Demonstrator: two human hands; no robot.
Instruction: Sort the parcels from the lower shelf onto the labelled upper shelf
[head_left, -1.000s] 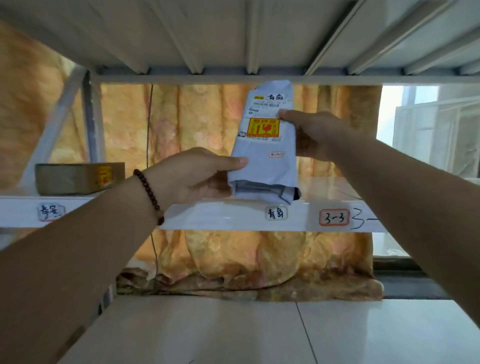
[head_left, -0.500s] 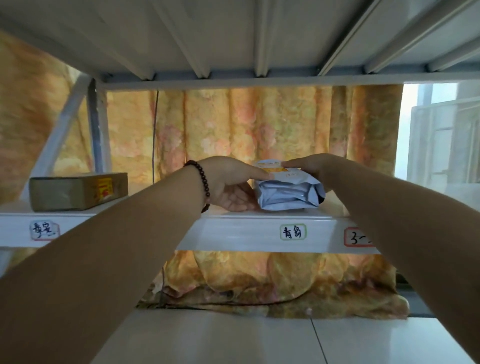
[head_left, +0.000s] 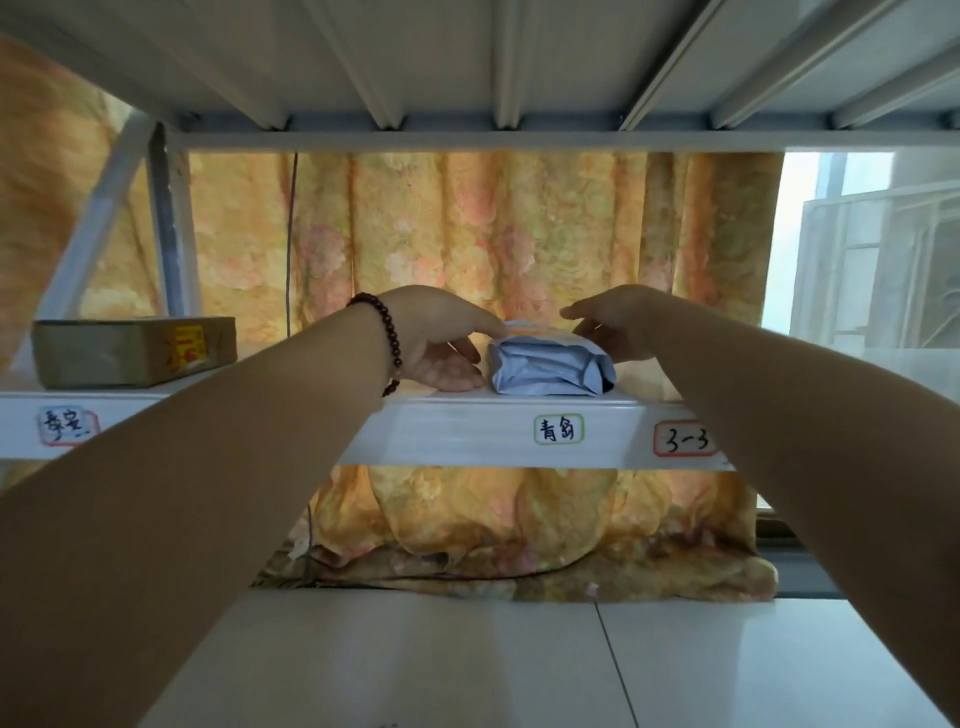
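On the upper shelf (head_left: 467, 431), both hands flank the flat-lying parcel (head_left: 550, 366).

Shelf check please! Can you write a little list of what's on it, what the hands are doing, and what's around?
Surface: white upper shelf with handwritten labels; lower shelf bare where visible.
Job's things: grey-blue parcel lying flat above the green-edged label; cardboard box at far left.
Clutter: nothing seen.
Grippers: left hand and right hand open, either side of the parcel, fingertips at its top; bead bracelet on the left wrist.
Cables: thin dark cable hanging behind.
Surroundings: orange floral curtain, window at right.
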